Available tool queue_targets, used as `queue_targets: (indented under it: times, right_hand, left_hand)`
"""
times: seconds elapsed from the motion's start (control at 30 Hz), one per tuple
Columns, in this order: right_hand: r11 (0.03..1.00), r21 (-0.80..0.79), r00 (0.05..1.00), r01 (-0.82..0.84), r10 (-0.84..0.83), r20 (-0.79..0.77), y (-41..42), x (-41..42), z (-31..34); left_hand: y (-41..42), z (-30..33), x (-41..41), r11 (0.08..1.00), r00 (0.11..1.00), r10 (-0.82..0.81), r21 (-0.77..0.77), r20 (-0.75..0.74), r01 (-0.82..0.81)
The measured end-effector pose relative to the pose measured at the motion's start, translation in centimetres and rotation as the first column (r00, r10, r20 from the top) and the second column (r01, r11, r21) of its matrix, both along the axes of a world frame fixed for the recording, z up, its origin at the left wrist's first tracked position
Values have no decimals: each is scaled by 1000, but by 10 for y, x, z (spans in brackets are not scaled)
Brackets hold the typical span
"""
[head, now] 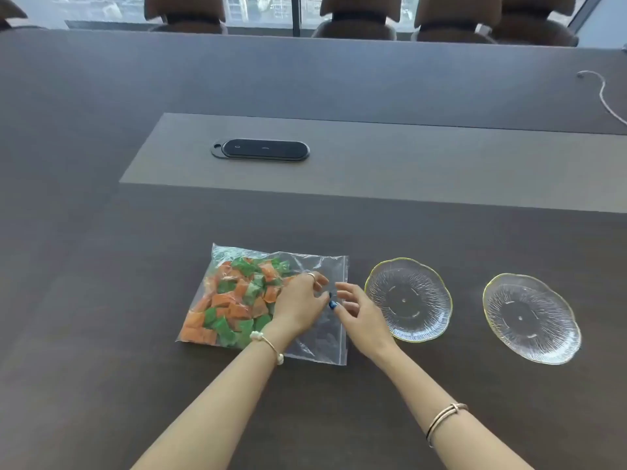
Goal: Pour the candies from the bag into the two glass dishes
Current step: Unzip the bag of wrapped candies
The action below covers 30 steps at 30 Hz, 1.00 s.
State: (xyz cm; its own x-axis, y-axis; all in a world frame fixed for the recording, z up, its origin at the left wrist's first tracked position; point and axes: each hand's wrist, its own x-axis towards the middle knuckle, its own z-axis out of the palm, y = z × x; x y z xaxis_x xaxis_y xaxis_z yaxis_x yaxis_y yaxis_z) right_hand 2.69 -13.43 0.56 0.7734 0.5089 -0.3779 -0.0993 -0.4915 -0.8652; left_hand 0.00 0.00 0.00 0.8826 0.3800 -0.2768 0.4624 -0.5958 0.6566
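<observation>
Clear plastic bag [271, 300] of candies [237, 300] lay flat on the tabletop [101, 300]; both hands' fingers [320, 279] hovered half-curled, holding nothing visibly. Both dishes [409, 300] sat right of it, empty. Slack film could dump candies wide.

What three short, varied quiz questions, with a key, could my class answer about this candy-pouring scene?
1. True or false: both dishes, the near dish and the far dish, already hold candies.
2. Which lies closest to the right hand? A: the far dish. B: the near dish. C: the black panel.
3. Fill in: the bag lies flat on the ______, with the left hand resting on it.

Key:
1. False; both dishes are empty.
2. B.
3. Table.
</observation>
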Motion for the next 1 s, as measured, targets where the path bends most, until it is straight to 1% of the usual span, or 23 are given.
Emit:
queue_targets:
  times: [0.13, 0.2, 0.3, 0.43, 0.63, 0.87, 1.0]
  right_hand:
    - [991, -80, 991, 105, -97, 96, 9, -6, -15]
    - [982, -89, 981, 169, -159, 110, 12, -7, -20]
    - [963, -73, 965, 258, -254, 66, 18, -4, -20]
    - [941, -50, 942, 335, -335, 9, 23, 0, -19]
    - [929, -55, 929, 367, -369, -24, 24, 4, -20]
    - [940, -129, 946, 316, -322, -26, 26, 6, -16]
    - [953, -111, 957, 284, -288, -23, 26, 9, -12]
  left_hand:
    - [2, -14, 8, 1000, 999, 9, 12, -50, -9]
    - [1, -21, 12, 1000, 998, 22, 5, -55, -22]
    - [2, -25, 16, 998, 997, 55, 17, -45, -54]
    - [-2, -25, 20, 998, 995, 64, 4, -80, -64]
    - [-5, -24, 24, 991, 989, 89, -86, -119, -99]
    - [-2, -12, 21, 986, 988, 112, -108, -106, -123]
    - [4, -7, 20, 978, 982, 157, -123, -106, -169]
